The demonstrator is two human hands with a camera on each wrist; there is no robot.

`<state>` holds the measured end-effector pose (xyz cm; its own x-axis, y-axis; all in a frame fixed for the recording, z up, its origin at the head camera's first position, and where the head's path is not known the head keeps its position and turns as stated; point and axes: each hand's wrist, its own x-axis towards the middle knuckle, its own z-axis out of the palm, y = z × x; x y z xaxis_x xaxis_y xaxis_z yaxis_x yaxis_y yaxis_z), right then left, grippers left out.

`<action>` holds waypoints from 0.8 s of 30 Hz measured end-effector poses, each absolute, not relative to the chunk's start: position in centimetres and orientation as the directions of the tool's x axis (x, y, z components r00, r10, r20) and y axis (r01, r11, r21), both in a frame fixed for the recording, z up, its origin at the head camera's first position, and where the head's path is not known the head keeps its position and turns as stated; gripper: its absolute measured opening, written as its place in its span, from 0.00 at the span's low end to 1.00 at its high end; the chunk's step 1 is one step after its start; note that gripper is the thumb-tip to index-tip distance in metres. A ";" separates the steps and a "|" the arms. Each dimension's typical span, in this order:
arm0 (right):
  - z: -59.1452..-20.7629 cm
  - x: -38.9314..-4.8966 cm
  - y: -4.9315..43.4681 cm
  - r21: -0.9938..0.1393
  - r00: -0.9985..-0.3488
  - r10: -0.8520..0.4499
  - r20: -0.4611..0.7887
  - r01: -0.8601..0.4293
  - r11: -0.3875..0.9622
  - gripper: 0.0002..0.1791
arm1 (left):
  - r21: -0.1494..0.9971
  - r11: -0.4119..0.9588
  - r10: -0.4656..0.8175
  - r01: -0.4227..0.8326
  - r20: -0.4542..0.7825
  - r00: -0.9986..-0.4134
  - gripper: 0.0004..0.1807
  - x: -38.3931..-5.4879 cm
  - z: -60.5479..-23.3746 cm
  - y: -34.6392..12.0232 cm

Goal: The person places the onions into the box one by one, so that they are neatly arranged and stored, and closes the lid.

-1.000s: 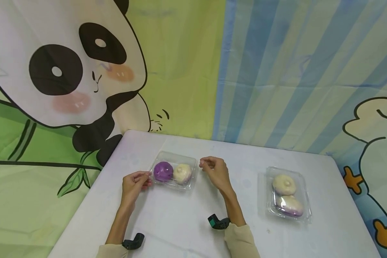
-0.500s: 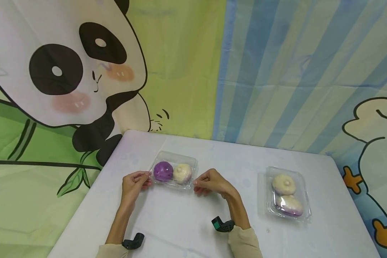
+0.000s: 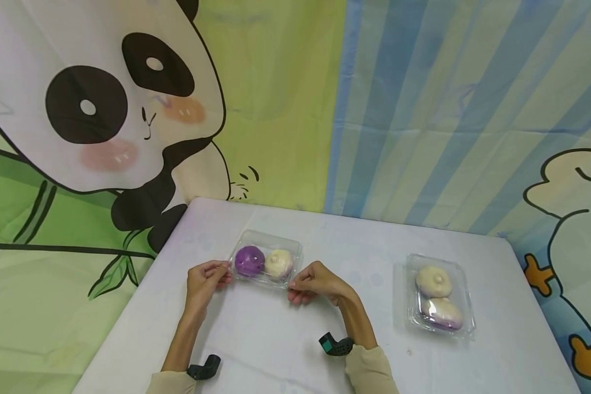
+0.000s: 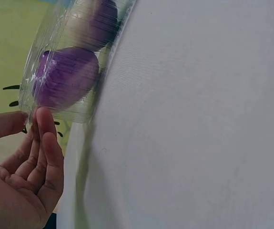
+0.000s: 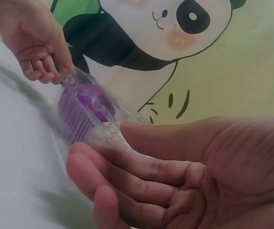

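A clear plastic clamshell box lies toward the back left of the white table. Inside it are a purple round piece and a cream round piece with a small nub. My left hand pinches the box's left edge; in the left wrist view its thumb and fingertips meet at the plastic rim. At the near right corner, my right hand holds the rim between thumb and fingers. The right wrist view shows the thumb on top of the plastic, fingers beneath.
A second clear box stands at the right of the table, holding two cream rounds, the nearer one purple at its base. Behind the table hangs a printed cloth with a panda. Each wrist wears a small black camera.
My right hand has come from beside the box's right side down and leftward to its near right corner, where it now grips the rim. The left hand and both boxes stay put.
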<state>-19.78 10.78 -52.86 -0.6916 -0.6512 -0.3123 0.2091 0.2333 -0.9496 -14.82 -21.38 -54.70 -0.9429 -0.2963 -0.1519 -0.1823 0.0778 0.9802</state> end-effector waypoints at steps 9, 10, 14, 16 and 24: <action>-53.3 -19.8 10.3 -0.937 -0.712 -0.612 -0.344 0.302 0.174 0.19 | 0.980 0.081 -0.290 -0.179 -0.149 -0.945 0.18 -14.9 -54.7 -21.5; -53.4 -19.9 10.2 -0.935 -0.716 -0.604 -0.349 0.310 0.172 0.18 | 0.980 0.080 -0.287 -0.180 -0.151 -0.946 0.18 -14.9 -54.8 -21.5; -53.5 -19.9 10.0 -0.934 -0.727 -0.588 -0.353 0.307 0.182 0.18 | 0.981 0.075 -0.284 -0.181 -0.153 -0.946 0.18 -14.9 -54.9 -21.5; -53.5 -19.9 9.9 -0.934 -0.735 -0.577 -0.356 0.304 0.190 0.17 | 0.981 0.071 -0.285 -0.183 -0.156 -0.946 0.18 -14.9 -54.9 -21.5; -53.5 -19.8 9.6 -0.933 -0.756 -0.548 -0.359 0.305 0.191 0.17 | 0.972 0.108 -0.283 -0.210 -0.172 -0.943 0.20 -14.9 -55.3 -21.4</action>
